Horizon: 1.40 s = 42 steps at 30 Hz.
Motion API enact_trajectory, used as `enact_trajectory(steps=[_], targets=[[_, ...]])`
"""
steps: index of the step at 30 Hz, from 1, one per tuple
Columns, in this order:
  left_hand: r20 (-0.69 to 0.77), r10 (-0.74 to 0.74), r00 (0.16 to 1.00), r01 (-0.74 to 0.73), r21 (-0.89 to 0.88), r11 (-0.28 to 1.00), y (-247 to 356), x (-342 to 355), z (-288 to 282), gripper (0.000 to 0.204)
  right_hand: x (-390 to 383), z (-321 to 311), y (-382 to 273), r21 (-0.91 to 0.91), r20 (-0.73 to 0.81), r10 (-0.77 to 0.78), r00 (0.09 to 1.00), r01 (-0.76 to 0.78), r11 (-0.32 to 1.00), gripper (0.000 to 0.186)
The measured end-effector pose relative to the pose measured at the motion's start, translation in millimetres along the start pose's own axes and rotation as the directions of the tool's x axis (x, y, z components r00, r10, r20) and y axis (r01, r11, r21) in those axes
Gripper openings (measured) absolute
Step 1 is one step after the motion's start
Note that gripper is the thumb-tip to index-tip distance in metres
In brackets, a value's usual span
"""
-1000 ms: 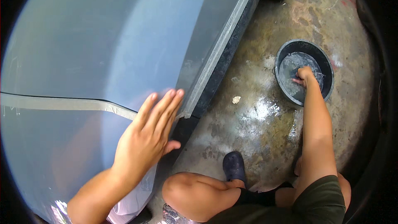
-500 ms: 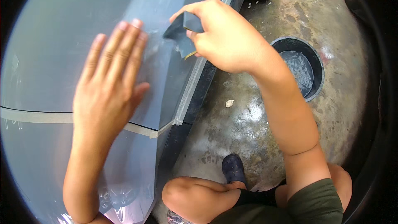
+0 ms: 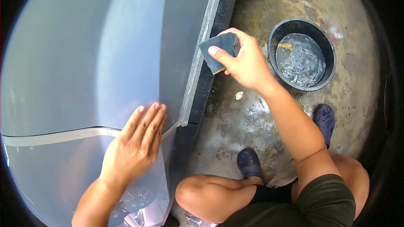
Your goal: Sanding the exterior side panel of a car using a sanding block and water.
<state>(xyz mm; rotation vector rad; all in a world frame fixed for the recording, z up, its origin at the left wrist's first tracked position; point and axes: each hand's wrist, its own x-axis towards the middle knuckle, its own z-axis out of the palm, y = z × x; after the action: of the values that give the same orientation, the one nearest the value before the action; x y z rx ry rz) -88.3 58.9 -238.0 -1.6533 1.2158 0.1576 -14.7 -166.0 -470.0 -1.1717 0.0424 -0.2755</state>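
A folded sheet of dark grey sandpaper (image 3: 221,45) is gripped in my right hand (image 3: 249,65), the thumb pressed on its face. A yellowish edge shows at its lower side. That hand is off to the right of the smooth grey car panel (image 3: 80,75), near the tape strip (image 3: 197,69) along the panel's side edge. My left hand (image 3: 136,149) lies with straight fingers on the panel, over the taped seam (image 3: 63,136) near the corner. Nothing is held in it.
On the wet concrete floor (image 3: 269,126) at the right stands a black bucket (image 3: 332,61) of water with a small yellow piece (image 3: 286,46) inside. A pale crumb (image 3: 239,96) lies nearer. My dark clogs (image 3: 249,162) are below. A dark sill (image 3: 198,105) borders the panel.
My right hand has drawn the sandpaper away from the panel, rightward and down, turning its face upward. My left hand has slid down and right to the seam. The view has shifted too.
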Motion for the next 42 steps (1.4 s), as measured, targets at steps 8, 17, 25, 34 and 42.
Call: enact_trajectory(steps=[8, 17, 25, 34, 42], targets=[[-0.136, -0.162, 0.977, 0.158, -0.036, 0.987, -67, 66, -11, 0.085, 0, 18, 12, 0.103, -0.082, -0.102, 0.991, 0.111, 0.989, 0.03], [-0.076, -0.147, 0.986, 0.145, -0.031, 0.989, -52, 45, -14, 0.088, 4, 21, 7, 0.222, -0.1, -0.078, 0.992, 0.099, 0.97, 0.027], [-0.019, -0.04, 0.999, 0.038, -0.083, 0.996, -58, 52, -16, 0.085, 5, 43, 13, 0.195, -0.175, -0.143, 0.974, 0.177, 0.965, 0.028], [-0.211, -0.118, 0.97, 0.161, 0.204, 0.966, -145, 130, -29, 0.078, 12, 63, 14, 0.409, -0.258, -0.085, 0.962, 0.188, 0.893, 0.027], [-0.115, -0.114, 0.987, 0.122, 0.064, 0.99, -111, 101, -30, 0.09, 24, 52, 20, 0.365, -0.295, -0.12, 0.948, 0.228, 0.903, 0.026]])
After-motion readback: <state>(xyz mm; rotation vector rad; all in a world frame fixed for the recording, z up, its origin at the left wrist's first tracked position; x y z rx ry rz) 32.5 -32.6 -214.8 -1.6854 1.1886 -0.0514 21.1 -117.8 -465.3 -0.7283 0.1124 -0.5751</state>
